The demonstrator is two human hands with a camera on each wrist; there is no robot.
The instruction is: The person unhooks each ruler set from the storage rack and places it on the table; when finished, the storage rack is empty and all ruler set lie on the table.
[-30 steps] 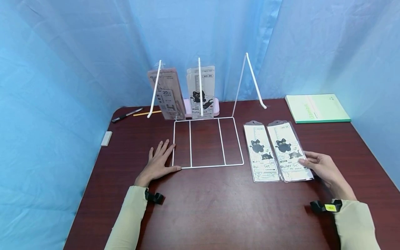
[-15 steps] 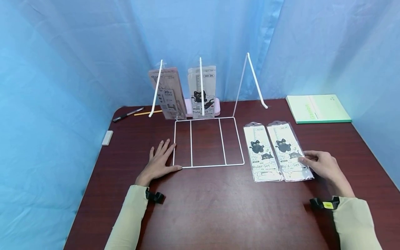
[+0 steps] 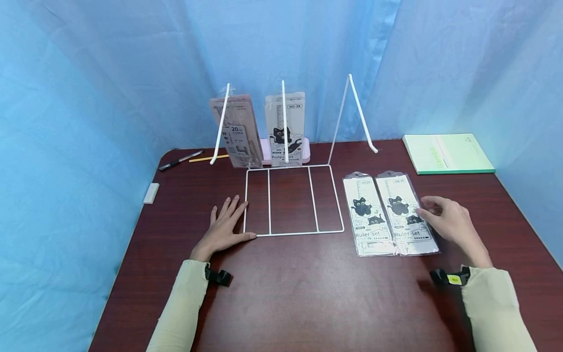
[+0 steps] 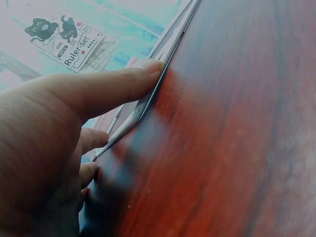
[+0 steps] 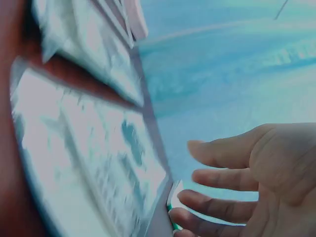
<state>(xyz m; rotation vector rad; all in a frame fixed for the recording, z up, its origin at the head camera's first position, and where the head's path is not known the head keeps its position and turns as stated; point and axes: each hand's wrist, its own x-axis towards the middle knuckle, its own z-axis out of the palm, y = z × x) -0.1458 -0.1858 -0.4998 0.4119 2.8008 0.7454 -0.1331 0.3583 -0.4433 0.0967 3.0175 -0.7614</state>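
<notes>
Two packaged ruler sets with black cats lie side by side on the table, the left ruler set (image 3: 368, 215) and the right ruler set (image 3: 405, 212). My right hand (image 3: 455, 225) hovers at the right edge of the right set, thumb tip overlapping it in the head view. In the right wrist view that hand's fingers (image 5: 212, 205) are loosely extended with nothing between them. My left hand (image 3: 223, 232) rests spread on the table, thumb and fingertips at the left side of a white wire rack (image 3: 299, 234). Another cat ruler set (image 3: 296, 115) and a pink-backed pack (image 3: 244, 117) hang from the rack's prongs.
The rack's right prong (image 3: 361, 112) sticks out with nothing on it. A green notebook (image 3: 448, 154) lies at the back right. A pen (image 3: 180, 160), a yellow pencil (image 3: 206, 159) and a white eraser (image 3: 151, 193) lie at the left. Blue curtains (image 3: 440, 63) surround the table.
My right hand has let go of the right ruler set's lower right edge and moved slightly up along its side. Both ruler sets stay in place; the left hand has not moved.
</notes>
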